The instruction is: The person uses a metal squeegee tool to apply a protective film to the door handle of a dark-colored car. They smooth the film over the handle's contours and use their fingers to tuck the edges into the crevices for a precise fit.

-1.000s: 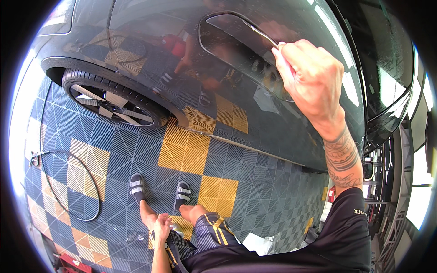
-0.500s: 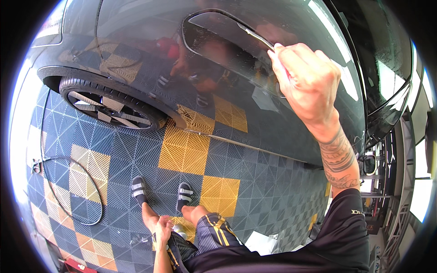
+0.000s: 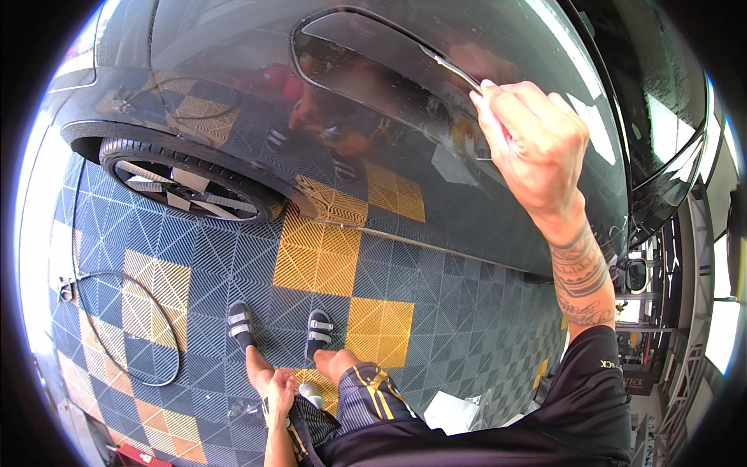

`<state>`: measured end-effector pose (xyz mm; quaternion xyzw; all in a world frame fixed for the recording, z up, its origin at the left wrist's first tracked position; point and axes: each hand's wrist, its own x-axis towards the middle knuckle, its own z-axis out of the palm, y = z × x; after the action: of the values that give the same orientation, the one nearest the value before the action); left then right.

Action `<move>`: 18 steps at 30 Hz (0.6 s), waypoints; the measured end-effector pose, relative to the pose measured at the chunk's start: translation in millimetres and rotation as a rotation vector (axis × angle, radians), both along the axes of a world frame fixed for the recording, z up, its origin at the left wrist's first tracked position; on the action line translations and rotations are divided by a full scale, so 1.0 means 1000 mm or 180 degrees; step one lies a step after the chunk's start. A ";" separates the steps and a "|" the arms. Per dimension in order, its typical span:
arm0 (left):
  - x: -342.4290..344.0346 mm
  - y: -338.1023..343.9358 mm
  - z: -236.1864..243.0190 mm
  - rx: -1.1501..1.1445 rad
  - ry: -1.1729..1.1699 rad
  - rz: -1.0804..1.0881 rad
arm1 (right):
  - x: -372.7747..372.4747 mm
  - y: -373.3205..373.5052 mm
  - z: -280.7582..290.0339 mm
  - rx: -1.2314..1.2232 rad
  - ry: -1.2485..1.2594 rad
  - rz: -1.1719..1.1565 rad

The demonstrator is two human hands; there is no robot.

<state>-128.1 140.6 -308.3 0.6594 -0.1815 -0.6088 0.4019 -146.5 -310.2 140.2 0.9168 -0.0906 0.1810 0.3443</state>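
My right hand (image 3: 533, 148) is raised against the car's glossy dark grey side (image 3: 498, 226), its fingers pinched on a thin dark-and-silver strip (image 3: 451, 66). The strip runs up and left along a long rounded outline (image 3: 366, 23) on the bodywork, which has a darker inside. My fingers hide the outline's right end. My left hand (image 3: 278, 391) is low by my shorts, fingers curled, beside a small white object (image 3: 310, 395); I cannot tell whether it holds that.
A wheel (image 3: 187, 183) sits at upper left, a side mirror (image 3: 634, 276) at right. My sandalled feet stand on blue, grey and yellow floor tiles (image 3: 315, 257). A looped black cord (image 3: 177, 350) lies left, white sheets (image 3: 451, 412) lower right, a red case (image 3: 136, 455) at bottom left.
The car's upper panel and outline have shifted left in the view. Relative to the outline, my right hand has moved right along it, still pinching the strip. My left hand has barely moved.
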 end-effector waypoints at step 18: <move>0.004 -0.013 0.013 0.0206 -0.0261 -0.0322 | -0.023 0.005 -0.001 0.0202 -0.0087 -0.0264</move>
<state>-123.8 127.6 -295.6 0.6864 -0.2111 -0.6064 0.3414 -169.9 -305.5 139.4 0.9201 -0.1389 0.1761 0.3210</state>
